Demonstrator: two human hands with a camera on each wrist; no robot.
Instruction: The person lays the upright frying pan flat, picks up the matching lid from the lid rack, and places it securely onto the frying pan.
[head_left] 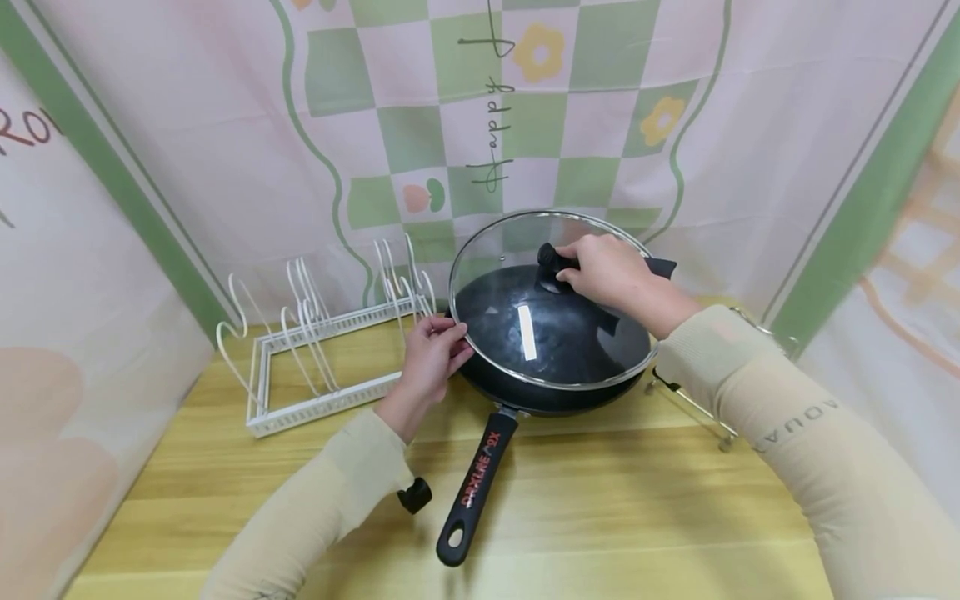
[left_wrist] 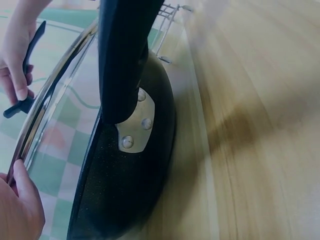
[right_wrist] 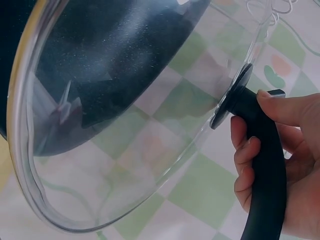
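Observation:
A black frying pan sits on the wooden table, its long handle pointing toward me. Above it is a round glass lid with a metal rim, tilted up at the far side and overlapping the pan in the head view. My right hand grips the lid's black handle, fingers curled round it and thumb on top. With thumb and fingers, my left hand pinches the lid's rim on the left. In the left wrist view the lid's rim stands apart from the pan's edge.
To the left stands a white rack with several upright wire dividers. A metal wire stand is partly hidden behind the right forearm. The wooden table reaches back to a patterned cloth backdrop.

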